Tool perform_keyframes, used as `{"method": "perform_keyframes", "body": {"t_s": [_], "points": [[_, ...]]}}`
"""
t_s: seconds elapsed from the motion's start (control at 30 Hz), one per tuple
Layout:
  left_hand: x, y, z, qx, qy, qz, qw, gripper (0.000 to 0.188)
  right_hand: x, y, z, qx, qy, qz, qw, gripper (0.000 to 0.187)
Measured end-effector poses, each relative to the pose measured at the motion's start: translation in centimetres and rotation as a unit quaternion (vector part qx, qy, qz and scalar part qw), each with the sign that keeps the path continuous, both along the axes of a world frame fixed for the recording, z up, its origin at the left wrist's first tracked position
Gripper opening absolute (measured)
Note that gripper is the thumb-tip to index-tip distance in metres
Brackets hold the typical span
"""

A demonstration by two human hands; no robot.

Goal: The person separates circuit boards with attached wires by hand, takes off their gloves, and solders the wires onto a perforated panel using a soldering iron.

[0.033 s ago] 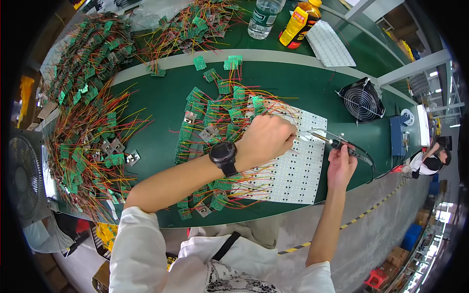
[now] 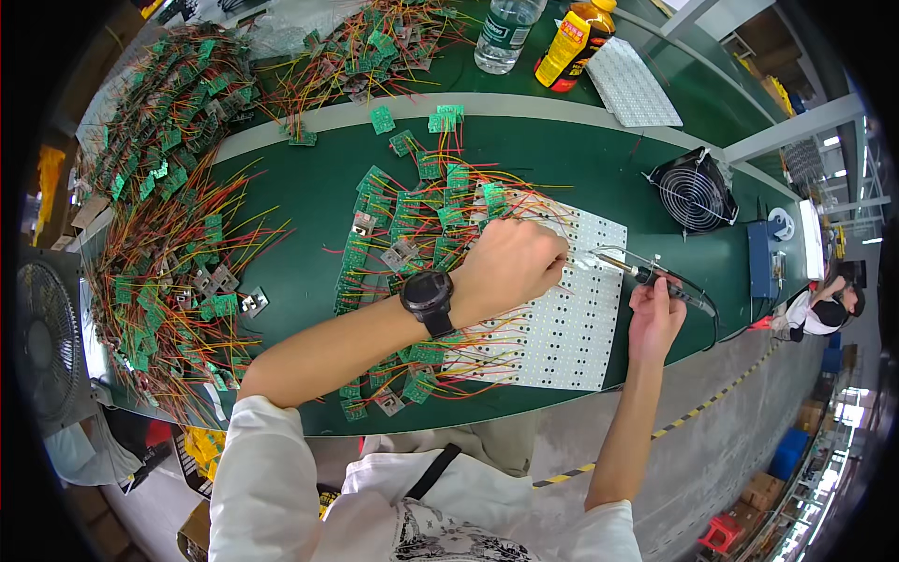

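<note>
My right hand (image 2: 655, 318) grips a soldering iron (image 2: 646, 275) with a black handle; a thin curved tube runs beside its metal tip. The tip points left over a white perforated panel (image 2: 576, 337) dotted with rows of small marks. My left hand (image 2: 513, 264), wearing a black watch (image 2: 428, 298) at the wrist, is closed in a pinch above the panel, close to the iron's tip. What its fingertips hold is hidden. Rows of small green circuit boards (image 2: 405, 217) with red and yellow wires lie left of the panel and overlap its edge, partly under my left forearm.
Large heaps of wired boards (image 2: 154, 309) cover the table's left side. At the back stand a clear water bottle (image 2: 507, 37), a yellow-labelled bottle (image 2: 573, 45) and more white panels (image 2: 634, 84). A black fan (image 2: 693, 192) and a blue box (image 2: 763, 260) stand to the right.
</note>
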State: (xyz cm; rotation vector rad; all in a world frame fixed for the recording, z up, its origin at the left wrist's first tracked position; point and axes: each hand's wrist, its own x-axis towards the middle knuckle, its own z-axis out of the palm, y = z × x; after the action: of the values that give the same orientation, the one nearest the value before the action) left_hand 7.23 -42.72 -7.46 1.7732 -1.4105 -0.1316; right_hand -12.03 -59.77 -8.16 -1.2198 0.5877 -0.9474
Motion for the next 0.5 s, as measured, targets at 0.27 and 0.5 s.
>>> {"method": "perform_keyframes", "body": {"t_s": [0.27,0.5], "points": [[0.1,0.1,-0.1,0.019,0.015,0.014,1.000,0.005,-1.4,-0.5,-0.9,-0.053,0.039,0.057,0.996,0.023],[0.2,0.2,0.0,0.029,0.015,0.012,0.999,0.005,-1.4,-0.4,-0.9,-0.074,0.056,0.065,0.994,0.023]]}}
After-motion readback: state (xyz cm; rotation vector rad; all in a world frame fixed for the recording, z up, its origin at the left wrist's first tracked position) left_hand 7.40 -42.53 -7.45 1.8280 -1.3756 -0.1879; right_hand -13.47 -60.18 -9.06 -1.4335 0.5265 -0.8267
